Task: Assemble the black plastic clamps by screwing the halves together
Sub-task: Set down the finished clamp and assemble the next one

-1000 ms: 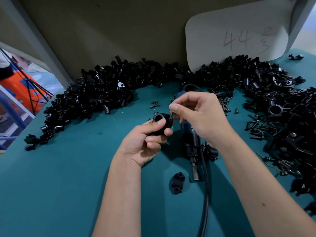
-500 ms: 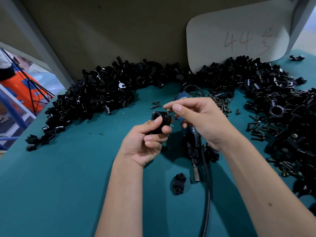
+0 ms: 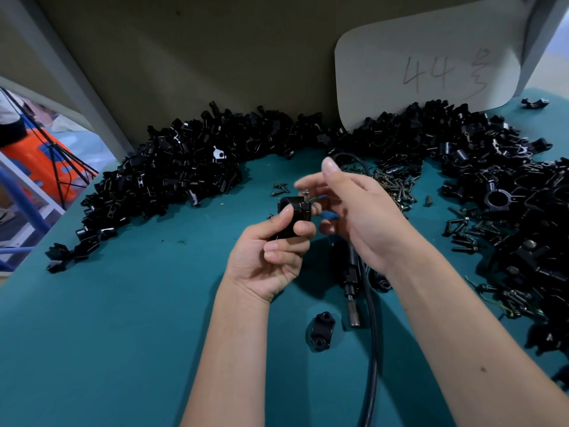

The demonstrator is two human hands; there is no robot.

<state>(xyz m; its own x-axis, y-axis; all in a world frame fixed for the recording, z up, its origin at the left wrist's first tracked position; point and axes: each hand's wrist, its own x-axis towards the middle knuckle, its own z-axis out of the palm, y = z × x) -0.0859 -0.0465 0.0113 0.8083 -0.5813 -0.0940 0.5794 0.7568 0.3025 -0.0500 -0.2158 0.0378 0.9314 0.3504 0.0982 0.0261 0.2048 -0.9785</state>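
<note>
While the left hand (image 3: 271,257) grips the clamp (image 3: 292,215), the right hand's (image 3: 354,217) grip hangs open.

Teal table (image 3: 107,334) against a drab beige wall (image 3: 215,57)

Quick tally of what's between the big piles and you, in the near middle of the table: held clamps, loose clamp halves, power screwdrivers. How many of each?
Held clamp, in the left hand: 1
Loose clamp half on the teal table: 1
Power screwdriver lying with its cable: 1
Total: 3
A screw stands in the clamp; the right hand is blurred beside it.
</note>
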